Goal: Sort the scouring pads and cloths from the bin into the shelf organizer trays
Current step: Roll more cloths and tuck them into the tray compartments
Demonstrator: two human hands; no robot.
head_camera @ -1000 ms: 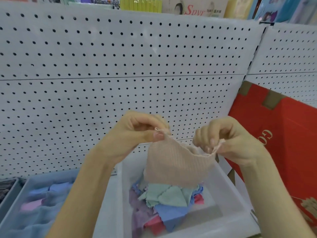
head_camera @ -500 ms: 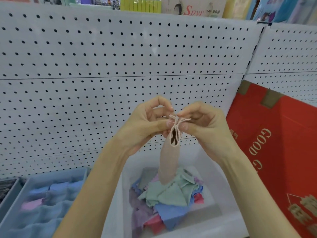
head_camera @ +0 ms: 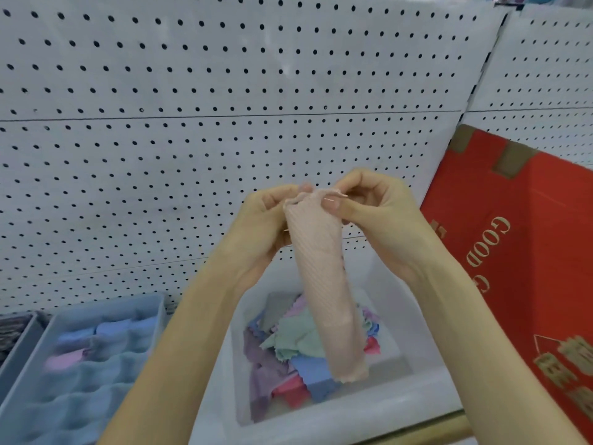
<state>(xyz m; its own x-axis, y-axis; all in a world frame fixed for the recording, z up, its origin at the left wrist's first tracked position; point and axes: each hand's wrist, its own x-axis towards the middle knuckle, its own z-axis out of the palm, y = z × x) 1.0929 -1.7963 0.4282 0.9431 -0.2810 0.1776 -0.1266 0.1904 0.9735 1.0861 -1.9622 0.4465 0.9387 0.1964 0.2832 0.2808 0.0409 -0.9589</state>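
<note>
Pegboard back panel point(head_camera: 224, 123): white, bare, runs behind the whole shelf.
Red carton point(head_camera: 526, 258): stands at right end of shelf, leaning on the panel, gold print "GOOD".
Clear plastic bin point(head_camera: 417, 319): mid-shelf, front wall just behind the shelf's front rail point(head_camera: 436, 423).
Organizer tray point(head_camera: 150, 316): blue-grey, left of bin, just beside it. Back compartments hold blue + pink folded cloths; front ones look unfilled (blurred, can't confirm). A second tray point(head_camera: 22, 345) at far-left edge, dark contents, can't ID.

Left hand point(head_camera: 266, 220) + right hand point(head_camera: 375, 210): both raised above the bin, close together. Each pinches the top edge of the beige-pink ribbed cloth point(head_camera: 324, 284), thumb vs forefinger, other fingers curled in.
The cloth hangs as a narrow doubled strip, slightly tilted, lower hem down in front of the cloth pile point(head_camera: 298, 343). Hem touching pile or not: can't tell.
The pile: green, blue, purple, pink pieces, loose + overlapping on bin floor.

Handling est.: very light, limp, no stiffness, so it drapes wherever unsupported. Ribbed knit should give gd friction, unlikely to slip from a pinch. Wavy hem may curl. Best hold = corners/top edge. For next fold, prob. take the lower hem w/ one hand, other hand keeps the top. Step looks like folding prior to placing in tray.
</note>
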